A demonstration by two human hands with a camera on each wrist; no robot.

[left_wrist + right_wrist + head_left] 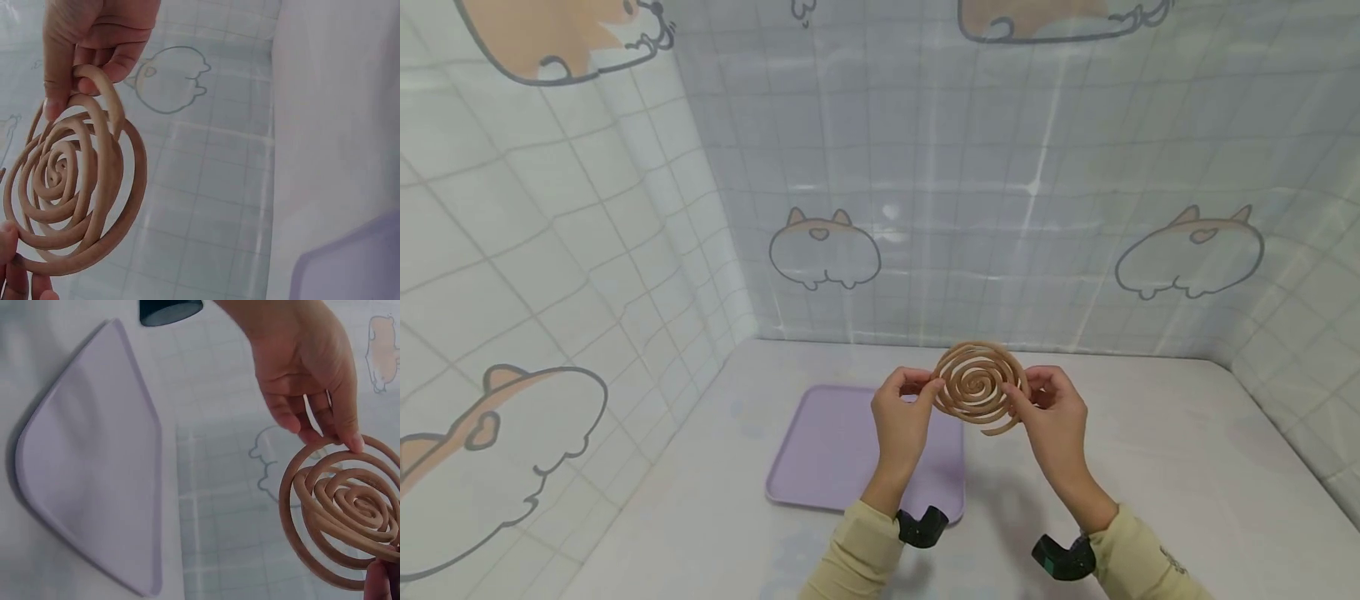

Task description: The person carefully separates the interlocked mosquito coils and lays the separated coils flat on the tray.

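A brown spiral mosquito coil [975, 385] is held up above the table by both hands. Its rings stand partly apart in layers, and a loose end hangs at the lower right. My left hand [904, 412] pinches the left rim between thumb and fingers; my right hand [1058, 417] pinches the right side. In the left wrist view, the right hand [103, 34] grips the top of the coil [111, 169], while left fingertips [7, 244] touch its lower edge. The right wrist view shows the left hand [306, 369] pinching the coil [287, 506]; right fingertips [378, 581] show below.
A shallow lilac tray [827, 450] lies on the white table [1180, 467], below and left of the coil. A tiled-pattern curtain [970, 167] with cartoon dogs encloses the back and sides. Black devices [922, 527] are strapped at both wrists.
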